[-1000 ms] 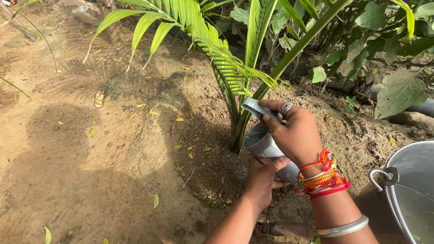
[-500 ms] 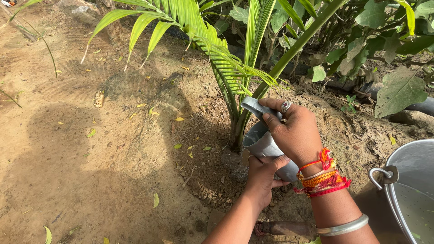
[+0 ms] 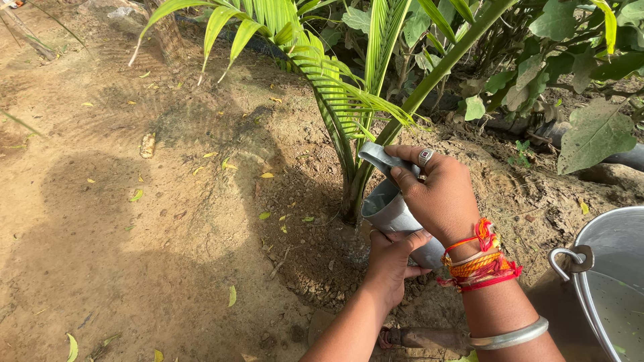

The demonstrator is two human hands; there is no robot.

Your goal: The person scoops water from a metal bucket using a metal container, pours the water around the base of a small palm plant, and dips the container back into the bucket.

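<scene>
The right hand (image 3: 439,201) has its fingers closed around the handle of a grey metal mug (image 3: 392,213), which is tilted toward the base of a young palm plant (image 3: 349,194). The left hand (image 3: 391,265) is under the mug, its fingers curled against the bottom side to support it. The mug is above wet, dark soil (image 3: 315,261), just beside the palm stem. A steel bucket (image 3: 614,258) stands at the right edge. A wooden tool handle (image 3: 426,340) lies on the ground below the wrists.
</scene>
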